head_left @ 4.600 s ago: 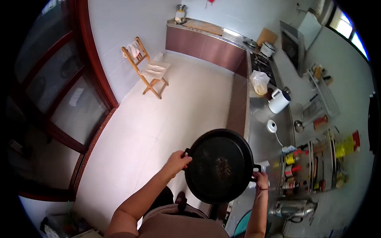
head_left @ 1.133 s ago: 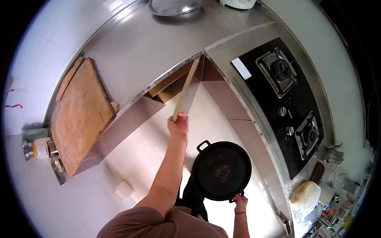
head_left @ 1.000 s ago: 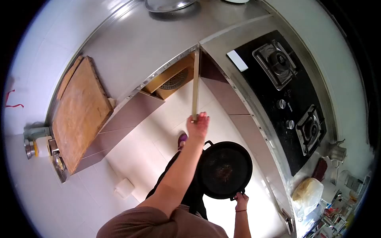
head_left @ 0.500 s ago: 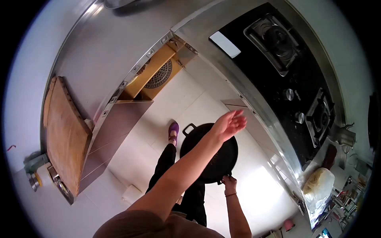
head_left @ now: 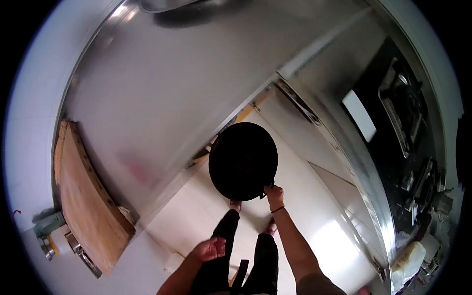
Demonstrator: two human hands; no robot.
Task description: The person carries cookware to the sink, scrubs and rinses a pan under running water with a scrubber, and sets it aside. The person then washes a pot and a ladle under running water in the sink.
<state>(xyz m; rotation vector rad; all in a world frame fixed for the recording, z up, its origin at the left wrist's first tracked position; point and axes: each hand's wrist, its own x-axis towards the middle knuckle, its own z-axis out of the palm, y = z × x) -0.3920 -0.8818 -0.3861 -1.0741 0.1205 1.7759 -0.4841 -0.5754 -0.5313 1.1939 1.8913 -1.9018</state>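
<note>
A round black pan (head_left: pixel 243 160) with small loop handles hangs over the floor, close to the edge of the steel worktop. My right hand (head_left: pixel 274 196) is closed around the loop handle at its near right side. My left hand (head_left: pixel 210 249) is below and left of the pan, in front of my leg. It touches nothing, and its fingers are loosely curled. The pan covers most of an opening with yellow-brown wood under the worktop edge.
The steel worktop (head_left: pixel 182 83) spans the upper left, with a metal lid-like object (head_left: pixel 164 5) at its back. A thick wooden cutting board (head_left: pixel 93 201) lies at left. On the right, a black gas hob (head_left: pixel 371 93) carries a white rectangular item (head_left: pixel 359 115).
My left hand has drawn back from above the pan to the lower left. My right hand has moved the pan up toward the worktop edge. The view has shifted toward the worktop.
</note>
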